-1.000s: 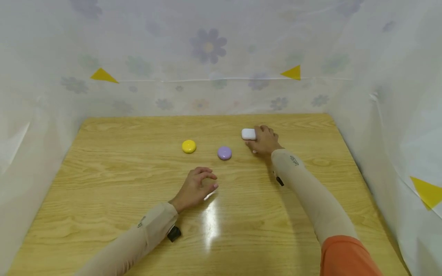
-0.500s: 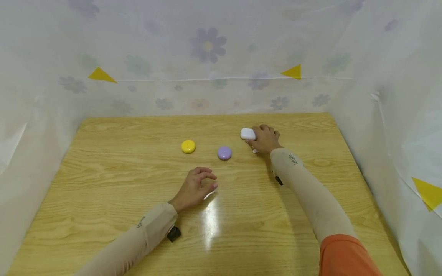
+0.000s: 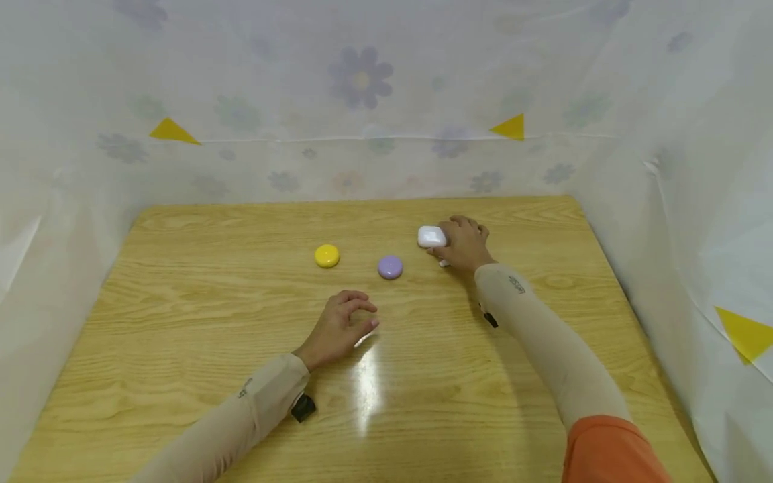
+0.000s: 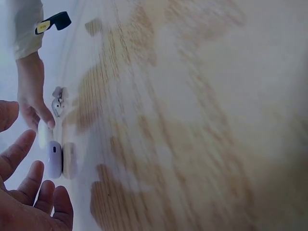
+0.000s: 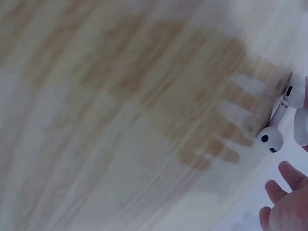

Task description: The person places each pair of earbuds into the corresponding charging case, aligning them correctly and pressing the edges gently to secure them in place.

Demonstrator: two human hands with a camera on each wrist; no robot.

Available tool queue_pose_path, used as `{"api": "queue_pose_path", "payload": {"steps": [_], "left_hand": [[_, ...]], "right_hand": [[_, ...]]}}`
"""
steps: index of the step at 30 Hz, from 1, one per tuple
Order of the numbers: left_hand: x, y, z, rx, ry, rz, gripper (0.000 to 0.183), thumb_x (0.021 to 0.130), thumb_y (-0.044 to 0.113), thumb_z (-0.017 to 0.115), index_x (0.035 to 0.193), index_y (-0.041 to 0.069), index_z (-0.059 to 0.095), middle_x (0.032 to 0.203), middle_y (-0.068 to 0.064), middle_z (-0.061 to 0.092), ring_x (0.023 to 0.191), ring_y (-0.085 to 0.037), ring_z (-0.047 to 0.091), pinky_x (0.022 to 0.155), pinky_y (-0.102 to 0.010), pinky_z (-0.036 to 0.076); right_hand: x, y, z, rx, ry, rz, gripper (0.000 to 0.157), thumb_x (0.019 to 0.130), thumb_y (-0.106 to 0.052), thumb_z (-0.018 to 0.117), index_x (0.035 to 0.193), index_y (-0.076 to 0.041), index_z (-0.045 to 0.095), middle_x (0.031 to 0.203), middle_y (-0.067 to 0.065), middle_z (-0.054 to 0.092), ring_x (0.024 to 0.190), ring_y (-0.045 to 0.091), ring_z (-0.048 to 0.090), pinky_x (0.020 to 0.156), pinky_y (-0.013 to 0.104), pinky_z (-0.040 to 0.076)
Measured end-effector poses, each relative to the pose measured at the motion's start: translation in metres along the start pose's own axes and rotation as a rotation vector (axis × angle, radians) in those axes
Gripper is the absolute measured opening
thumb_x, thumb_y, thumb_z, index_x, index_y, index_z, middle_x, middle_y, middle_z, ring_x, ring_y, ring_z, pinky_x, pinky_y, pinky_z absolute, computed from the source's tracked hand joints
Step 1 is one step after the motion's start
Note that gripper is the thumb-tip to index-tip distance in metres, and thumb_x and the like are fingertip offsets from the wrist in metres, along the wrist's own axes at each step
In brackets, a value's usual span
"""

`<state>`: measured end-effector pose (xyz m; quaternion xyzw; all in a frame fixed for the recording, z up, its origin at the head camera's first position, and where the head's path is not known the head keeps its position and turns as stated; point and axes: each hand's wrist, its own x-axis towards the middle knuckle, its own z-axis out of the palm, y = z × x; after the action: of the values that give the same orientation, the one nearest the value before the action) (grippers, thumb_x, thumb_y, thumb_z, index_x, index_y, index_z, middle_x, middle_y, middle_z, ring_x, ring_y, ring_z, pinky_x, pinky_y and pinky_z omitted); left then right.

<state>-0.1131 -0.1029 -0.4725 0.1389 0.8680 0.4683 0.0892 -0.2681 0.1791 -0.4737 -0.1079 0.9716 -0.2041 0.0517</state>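
Observation:
My right hand grips a white earbud case near the back right of the table, thumb on its near side and fingers over its right end. Two white earbuds with dark vents lie on the tabletop just below that hand in the right wrist view; in the head view a white stem peeks out under the thumb. A glossy purple round disc, with a small dark slot on its side in the left wrist view, sits left of the case. My left hand hovers relaxed, fingers loosely bent, holding nothing.
Farther left lies a glossy yellow disc. The wooden table is enclosed by pale flower-printed sheeting at the back and both sides, with yellow triangles stuck on it. Black wrist devices show at both sleeves.

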Motion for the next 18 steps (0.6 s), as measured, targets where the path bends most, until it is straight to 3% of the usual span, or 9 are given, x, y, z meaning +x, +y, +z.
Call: {"api": "queue_pose_path", "payload": {"steps": [6,18], "left_hand": [[0.002,0.001,-0.003,0.001,-0.003,0.008,0.025,0.088,0.022,0.068,0.109,0.007,0.067,0.131,-0.013,0.054,0.126,-0.034,0.043,0.104,-0.053,0.036],[0.01,0.003,-0.005,0.017,0.034,0.057,0.027,0.088,0.022,0.068,0.109,0.006,0.067,0.129,-0.015,0.055,0.123,-0.034,0.046,0.101,-0.051,0.038]], "right_hand": [[-0.008,-0.008,-0.003,0.017,0.074,-0.056,0.058,0.084,-0.039,0.072,0.132,-0.011,0.055,0.147,0.019,0.04,0.137,0.041,0.031,0.106,0.06,0.017],[-0.028,-0.024,0.002,0.04,0.295,-0.305,0.052,0.075,-0.026,0.081,0.12,-0.009,0.061,0.137,0.02,0.049,0.13,0.04,0.04,0.1,0.059,0.024]]}}
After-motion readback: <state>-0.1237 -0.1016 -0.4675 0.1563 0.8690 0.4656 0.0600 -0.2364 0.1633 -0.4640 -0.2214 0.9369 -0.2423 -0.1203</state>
